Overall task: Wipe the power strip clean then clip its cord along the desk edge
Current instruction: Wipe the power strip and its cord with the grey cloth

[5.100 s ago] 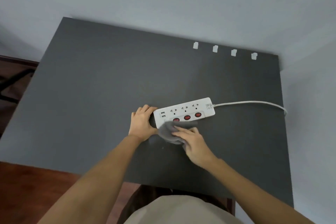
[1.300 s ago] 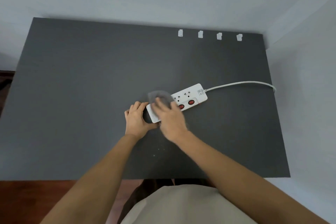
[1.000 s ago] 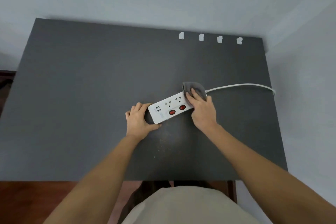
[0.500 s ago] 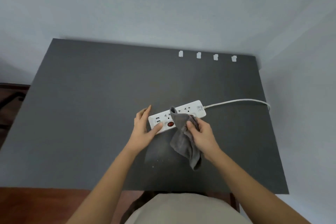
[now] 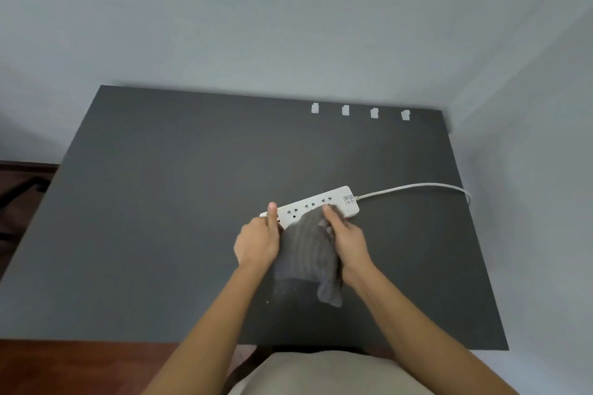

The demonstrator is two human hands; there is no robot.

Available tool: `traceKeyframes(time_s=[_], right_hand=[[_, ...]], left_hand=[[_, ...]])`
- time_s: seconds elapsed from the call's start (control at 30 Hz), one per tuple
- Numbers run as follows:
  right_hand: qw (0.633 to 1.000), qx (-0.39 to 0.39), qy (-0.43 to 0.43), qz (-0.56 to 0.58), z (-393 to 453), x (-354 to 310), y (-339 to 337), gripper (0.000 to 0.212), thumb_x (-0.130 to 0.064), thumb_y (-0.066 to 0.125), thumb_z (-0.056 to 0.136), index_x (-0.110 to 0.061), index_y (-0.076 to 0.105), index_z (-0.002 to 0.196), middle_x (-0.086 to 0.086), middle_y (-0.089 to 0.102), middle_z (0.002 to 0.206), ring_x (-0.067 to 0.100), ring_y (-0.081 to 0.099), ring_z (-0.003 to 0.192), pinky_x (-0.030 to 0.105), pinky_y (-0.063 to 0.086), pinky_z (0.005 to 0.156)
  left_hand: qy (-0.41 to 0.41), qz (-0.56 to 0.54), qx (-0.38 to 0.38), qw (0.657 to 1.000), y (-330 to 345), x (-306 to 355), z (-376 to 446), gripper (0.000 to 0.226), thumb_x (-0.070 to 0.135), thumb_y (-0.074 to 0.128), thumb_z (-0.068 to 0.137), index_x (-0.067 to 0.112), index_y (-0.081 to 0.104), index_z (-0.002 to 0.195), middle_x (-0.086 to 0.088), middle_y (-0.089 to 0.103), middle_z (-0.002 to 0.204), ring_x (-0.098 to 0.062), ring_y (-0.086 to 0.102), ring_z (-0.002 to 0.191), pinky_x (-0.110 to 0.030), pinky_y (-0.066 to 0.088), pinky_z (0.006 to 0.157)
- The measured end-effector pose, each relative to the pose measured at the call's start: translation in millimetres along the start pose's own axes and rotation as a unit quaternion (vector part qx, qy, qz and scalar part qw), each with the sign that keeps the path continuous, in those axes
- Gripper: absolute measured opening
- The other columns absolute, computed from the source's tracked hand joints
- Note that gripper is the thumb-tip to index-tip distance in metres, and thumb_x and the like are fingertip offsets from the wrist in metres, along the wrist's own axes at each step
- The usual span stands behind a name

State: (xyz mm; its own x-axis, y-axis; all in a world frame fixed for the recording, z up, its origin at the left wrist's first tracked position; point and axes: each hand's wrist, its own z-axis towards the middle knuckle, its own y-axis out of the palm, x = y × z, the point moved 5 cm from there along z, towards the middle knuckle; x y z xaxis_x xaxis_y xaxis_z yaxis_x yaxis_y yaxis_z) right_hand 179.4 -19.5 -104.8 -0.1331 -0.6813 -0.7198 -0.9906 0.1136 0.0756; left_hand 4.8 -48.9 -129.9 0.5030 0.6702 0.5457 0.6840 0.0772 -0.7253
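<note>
The white power strip (image 5: 316,202) is tipped up on its long edge on the dark desk (image 5: 160,202), with its sockets facing me. My left hand (image 5: 258,239) grips its left end, thumb on top. My right hand (image 5: 345,236) holds a grey cloth (image 5: 305,256) against the strip's near side, and the cloth hangs down over the desk. The red switches are hidden behind the cloth. Its white cord (image 5: 417,186) runs right to the desk's right edge. Several white cord clips (image 5: 345,110) sit in a row along the far edge.
A pale wall stands behind the desk and along its right side. A few small white specks (image 5: 277,293) lie on the desk near the front. Wooden floor (image 5: 64,365) shows at the left and front.
The strip has been tipped up onto its edge under my left hand. My right hand has spread the cloth over the strip's near side, covering the red switches. The view has tilted up.
</note>
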Motion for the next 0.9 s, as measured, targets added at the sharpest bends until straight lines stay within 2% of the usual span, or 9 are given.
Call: traceKeyframes(time_s=[0.07,0.17,0.27,0.33,0.4,0.43,0.57,0.73,0.9], right_hand=[[0.992,0.092,-0.066,0.062,9,-15,-28,0.022,-0.026,0.077,0.074,-0.012,0.064,0.063,-0.001,0.068,0.057,0.011,0.064,0.057,0.027,0.054,0.068],[0.941,0.227,-0.237,-0.083,16,-45,-49,0.019,-0.024,0.071,0.079,-0.008,0.063,0.083,0.013,0.068,0.09,0.014,0.062,0.072,0.023,0.051,0.08],[0.876,0.078,-0.379,-0.288,25,-43,4,0.016,-0.022,0.057,0.087,-0.011,0.057,0.097,0.016,0.063,0.102,0.027,0.058,0.093,0.044,0.047,0.088],[0.75,-0.126,-0.368,-0.535,37,0,43,0.036,-0.032,0.046,0.092,-0.016,0.044,0.124,0.012,0.042,0.144,0.028,0.032,0.136,0.049,0.029,0.11],[0.598,-0.151,-0.397,-0.68,58,21,34,0.049,-0.044,0.03,0.093,-0.027,0.026,0.139,-0.006,0.006,0.159,0.022,-0.006,0.145,0.054,0.007,0.116],[0.592,-0.103,-0.391,-0.697,71,15,19,0.054,-0.048,0.024,0.092,-0.032,0.017,0.143,-0.011,0.0,0.159,0.021,-0.011,0.144,0.059,0.004,0.114],[0.73,0.082,-0.252,-0.63,101,-13,-27,0.053,-0.052,0.026,0.093,-0.05,0.006,0.142,-0.003,-0.006,0.159,0.035,-0.013,0.142,0.068,0.002,0.109],[0.551,-0.166,-0.387,-0.72,66,43,9,0.048,-0.054,0.023,0.092,-0.06,0.007,0.137,-0.009,-0.01,0.158,0.029,-0.018,0.142,0.065,-0.001,0.11],[0.8,0.1,-0.179,-0.564,119,-3,-55,0.05,-0.049,0.025,0.095,-0.053,0.004,0.14,-0.007,-0.004,0.159,0.038,-0.001,0.143,0.067,0.006,0.109]], left_hand=[[0.014,-0.003,0.009,1.0,-4,-18,17,0.042,0.047,0.038,0.095,0.019,0.058,0.12,-0.013,0.056,0.118,-0.034,0.056,0.107,-0.045,0.047,0.089],[0.057,-0.013,-0.106,0.993,6,-28,32,0.088,0.051,0.067,0.078,0.021,0.023,0.149,-0.01,0.033,0.136,-0.027,0.036,0.129,-0.046,0.038,0.106],[0.091,-0.021,-0.124,0.988,12,-22,33,0.096,0.055,0.08,0.06,0.025,0.037,0.141,-0.004,0.034,0.131,-0.023,0.036,0.129,-0.042,0.042,0.104],[0.102,-0.039,-0.084,0.991,8,-22,35,0.079,0.06,0.079,0.052,0.03,0.054,0.12,0.002,0.041,0.116,-0.022,0.046,0.117,-0.043,0.049,0.093],[0.109,-0.03,-0.068,0.991,8,-24,34,0.074,0.063,0.077,0.048,0.031,0.056,0.111,0.005,0.042,0.112,-0.02,0.047,0.111,-0.044,0.051,0.086],[0.112,-0.015,-0.07,0.991,10,-24,32,0.071,0.061,0.078,0.05,0.032,0.055,0.111,0.006,0.042,0.112,-0.018,0.045,0.112,-0.043,0.051,0.084],[0.136,0.046,-0.064,0.988,26,-15,21,0.067,0.06,0.074,0.062,0.028,0.046,0.114,0.005,0.045,0.117,-0.017,0.041,0.111,-0.038,0.048,0.076],[0.145,0.104,-0.031,0.984,45,-25,5,0.068,0.065,0.064,0.073,0.014,0.043,0.113,-0.002,0.053,0.113,-0.025,0.045,0.109,-0.039,0.049,0.077],[0.13,0.08,-0.058,0.987,50,-11,1,0.062,0.045,0.075,0.073,0.018,0.037,0.113,0.0,0.048,0.115,-0.023,0.052,0.1,-0.036,0.049,0.074]])
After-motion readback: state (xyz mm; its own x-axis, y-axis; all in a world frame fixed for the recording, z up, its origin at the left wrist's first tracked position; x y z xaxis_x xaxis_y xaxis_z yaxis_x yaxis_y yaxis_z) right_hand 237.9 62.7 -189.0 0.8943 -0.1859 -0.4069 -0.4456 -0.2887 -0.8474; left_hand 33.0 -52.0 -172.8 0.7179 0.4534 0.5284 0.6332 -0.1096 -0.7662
